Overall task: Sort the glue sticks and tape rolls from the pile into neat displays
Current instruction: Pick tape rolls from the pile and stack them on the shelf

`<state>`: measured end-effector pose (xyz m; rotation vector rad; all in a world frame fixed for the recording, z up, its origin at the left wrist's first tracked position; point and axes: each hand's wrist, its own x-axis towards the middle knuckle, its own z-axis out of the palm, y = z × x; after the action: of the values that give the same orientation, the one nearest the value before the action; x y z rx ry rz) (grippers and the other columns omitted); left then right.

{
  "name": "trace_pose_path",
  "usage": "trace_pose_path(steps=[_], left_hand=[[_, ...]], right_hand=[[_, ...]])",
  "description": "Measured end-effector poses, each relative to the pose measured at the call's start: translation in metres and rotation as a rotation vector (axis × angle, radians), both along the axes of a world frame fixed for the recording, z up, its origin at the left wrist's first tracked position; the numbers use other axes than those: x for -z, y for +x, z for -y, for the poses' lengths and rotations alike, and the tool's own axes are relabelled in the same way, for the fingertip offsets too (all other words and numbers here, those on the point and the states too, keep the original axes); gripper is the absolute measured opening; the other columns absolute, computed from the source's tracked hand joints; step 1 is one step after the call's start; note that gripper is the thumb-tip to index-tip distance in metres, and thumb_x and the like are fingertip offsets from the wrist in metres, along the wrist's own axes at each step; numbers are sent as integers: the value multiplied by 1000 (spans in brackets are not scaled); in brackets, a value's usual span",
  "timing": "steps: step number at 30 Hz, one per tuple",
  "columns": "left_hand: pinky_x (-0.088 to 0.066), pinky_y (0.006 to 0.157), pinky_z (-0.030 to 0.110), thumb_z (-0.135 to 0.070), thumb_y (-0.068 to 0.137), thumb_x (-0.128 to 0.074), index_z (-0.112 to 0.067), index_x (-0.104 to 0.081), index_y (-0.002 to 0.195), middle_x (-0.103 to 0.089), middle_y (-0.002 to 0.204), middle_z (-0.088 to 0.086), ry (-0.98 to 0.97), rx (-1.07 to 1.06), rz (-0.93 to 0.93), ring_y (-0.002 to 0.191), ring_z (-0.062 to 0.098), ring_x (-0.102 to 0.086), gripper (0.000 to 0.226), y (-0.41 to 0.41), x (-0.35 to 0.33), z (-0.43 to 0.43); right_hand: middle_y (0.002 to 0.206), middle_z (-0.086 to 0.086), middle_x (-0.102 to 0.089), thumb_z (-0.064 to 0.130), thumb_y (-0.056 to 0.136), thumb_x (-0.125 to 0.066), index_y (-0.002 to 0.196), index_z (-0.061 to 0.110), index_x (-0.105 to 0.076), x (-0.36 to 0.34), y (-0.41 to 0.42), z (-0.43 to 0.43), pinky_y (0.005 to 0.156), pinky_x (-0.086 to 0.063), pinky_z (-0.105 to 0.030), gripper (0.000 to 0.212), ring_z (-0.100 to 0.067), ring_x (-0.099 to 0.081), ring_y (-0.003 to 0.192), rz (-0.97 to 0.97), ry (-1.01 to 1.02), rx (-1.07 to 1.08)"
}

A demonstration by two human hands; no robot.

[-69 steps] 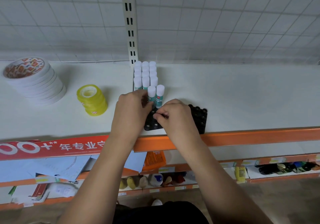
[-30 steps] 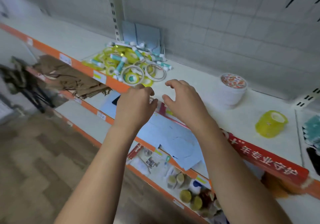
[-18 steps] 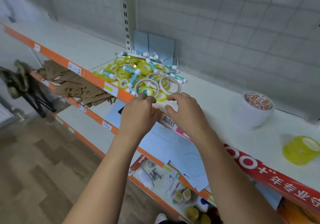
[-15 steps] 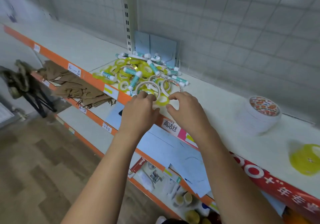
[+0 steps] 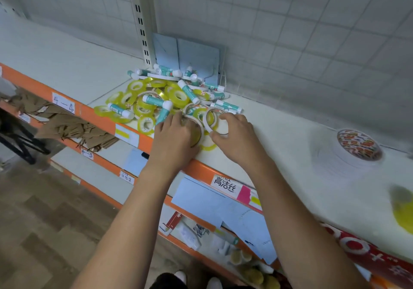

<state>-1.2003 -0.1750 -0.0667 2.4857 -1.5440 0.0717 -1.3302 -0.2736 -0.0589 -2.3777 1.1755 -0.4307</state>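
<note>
On the white shelf (image 5: 279, 136), front edge, by the slotted upright (image 5: 143, 20):

1. Pile (image 5: 169, 101). Mixed stock, unsorted. Teal glue sticks (image 5: 156, 101) with white caps lie at all angles over and among yellow tape rolls (image 5: 180, 96). The heap runs from the back panel to the orange shelf lip.

2. Left tape ring (image 5: 201, 130). White-rimmed, at the near right corner of the pile. Left hand (image 5: 176, 139) lies over it, palm down, fingers curled onto its far rim and gripping it. Only the ring's right arc shows beyond the knuckles.

3. Right tape ring (image 5: 207, 121). Thin and white, tilted up on edge, just beside item 2. Right hand (image 5: 237, 136) holds it pinched across its width, thumb on the near rim, fingers hooked over the far rim.

4. Flat yellow ring (image 5: 209, 147). Lies on the shelf between the two hands, partly under them.

5. Blue cards (image 5: 196, 58). Propped upright against the grid wall behind the pile.

6. Stack of white tape rolls (image 5: 357, 150). Printed core uppermost, well to the right of both hands, blurred.

7. Yellow stack (image 5: 402, 210). Far right edge, too blurred to detail.
</note>
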Motion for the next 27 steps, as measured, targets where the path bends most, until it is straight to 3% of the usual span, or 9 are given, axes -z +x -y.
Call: trace_pose_path(steps=[6, 13, 20, 27], left_hand=[[-36, 97, 44, -51, 71, -73, -24, -56, 129, -42, 132, 8, -41, 103, -24, 120, 35, -43, 66, 18, -12, -1], [-46, 93, 45, -52, 72, -72, -26, -52, 133, -37, 136, 5, -12, 254, -102, 124, 32, -40, 69, 34, -17, -4], [-44, 95, 44, -53, 70, -72, -29, -55, 129, -41, 132, 4, -34, 387, -165, 121, 30, -39, 66, 31, -25, 13], [-43, 96, 44, -58, 66, -72, -32, -54, 129, -48, 129, 3, 25, 560, -183, 123, 30, -43, 70, -11, -49, 58]], right_hand=[[142, -11, -46, 52, 89, -58, 141, 22, -42, 4, 25, 9, 107, -33, -42, 62, -34, -39, 130, 2, 87, 124], [135, -8, -56, 46, 82, -69, 137, 19, -49, 4, 37, 10, 106, -38, -40, 65, -28, -48, 126, 32, 99, 199], [127, -7, -54, 45, 75, -70, 132, 24, -51, -6, -9, 4, 101, -34, -38, 64, -29, -46, 121, -74, -29, 300], [130, -3, -52, 44, 71, -72, 130, 26, -54, -39, -74, 5, 97, -28, -28, 63, -26, -42, 122, -72, -124, 362]])
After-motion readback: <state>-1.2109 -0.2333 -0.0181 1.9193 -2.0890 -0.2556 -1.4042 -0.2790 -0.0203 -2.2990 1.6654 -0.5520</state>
